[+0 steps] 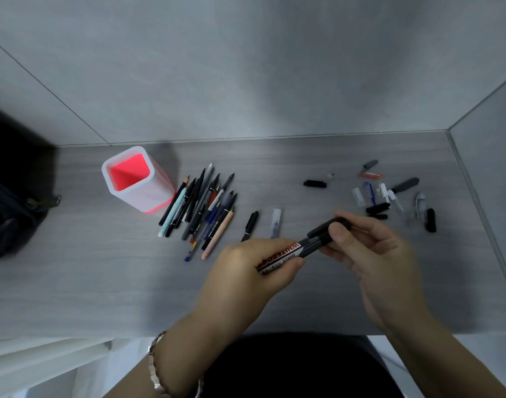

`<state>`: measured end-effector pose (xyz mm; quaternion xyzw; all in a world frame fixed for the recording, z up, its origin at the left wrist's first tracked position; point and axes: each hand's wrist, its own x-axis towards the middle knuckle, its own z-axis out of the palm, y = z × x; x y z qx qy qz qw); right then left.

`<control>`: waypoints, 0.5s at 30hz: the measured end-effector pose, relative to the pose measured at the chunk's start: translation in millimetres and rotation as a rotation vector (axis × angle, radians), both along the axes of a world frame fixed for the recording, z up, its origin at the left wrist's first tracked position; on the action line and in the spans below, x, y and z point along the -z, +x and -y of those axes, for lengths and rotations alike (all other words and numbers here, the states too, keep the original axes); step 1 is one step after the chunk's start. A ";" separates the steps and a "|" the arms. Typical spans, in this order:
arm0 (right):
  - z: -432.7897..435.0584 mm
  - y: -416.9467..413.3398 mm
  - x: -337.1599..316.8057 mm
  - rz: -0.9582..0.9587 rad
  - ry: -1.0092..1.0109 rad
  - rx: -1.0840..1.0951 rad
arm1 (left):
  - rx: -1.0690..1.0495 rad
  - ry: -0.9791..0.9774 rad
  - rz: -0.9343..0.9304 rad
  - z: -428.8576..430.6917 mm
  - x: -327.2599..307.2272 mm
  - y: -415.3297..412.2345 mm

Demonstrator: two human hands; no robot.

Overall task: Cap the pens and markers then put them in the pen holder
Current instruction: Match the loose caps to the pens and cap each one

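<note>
My left hand [254,271] grips the barrel of a black whiteboard marker [292,252] with a red label. My right hand [369,248] pinches the marker's black cap [329,228] at the upper end; the cap sits over the tip. A white pen holder [122,193] with a pink inside stands empty at the back left. Beside it lies a heap of several uncapped pens and pencils [203,208]. A black pen [250,224] and a clear pen [275,222] lie apart, just above my left hand.
Loose caps [389,196] in black, white, blue, red and grey are scattered at the right, and one black cap [315,183] lies alone mid-table. A dark bag [13,202] sits at the left edge. Grey walls close the desk at the back and right.
</note>
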<state>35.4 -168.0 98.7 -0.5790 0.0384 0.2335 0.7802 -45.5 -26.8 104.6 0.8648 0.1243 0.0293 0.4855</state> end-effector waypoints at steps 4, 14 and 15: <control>0.0 1.3 -0.5 0.040 0.007 0.025 | -0.030 -0.165 -0.070 3.4 -8.7 5.3; -10.7 13.5 24.1 -0.086 -0.170 -0.062 | -0.073 -0.455 -0.339 -6.4 13.4 11.7; -14.4 15.2 32.2 -0.130 -0.241 -0.129 | -0.018 -0.168 -0.323 -13.9 26.4 10.8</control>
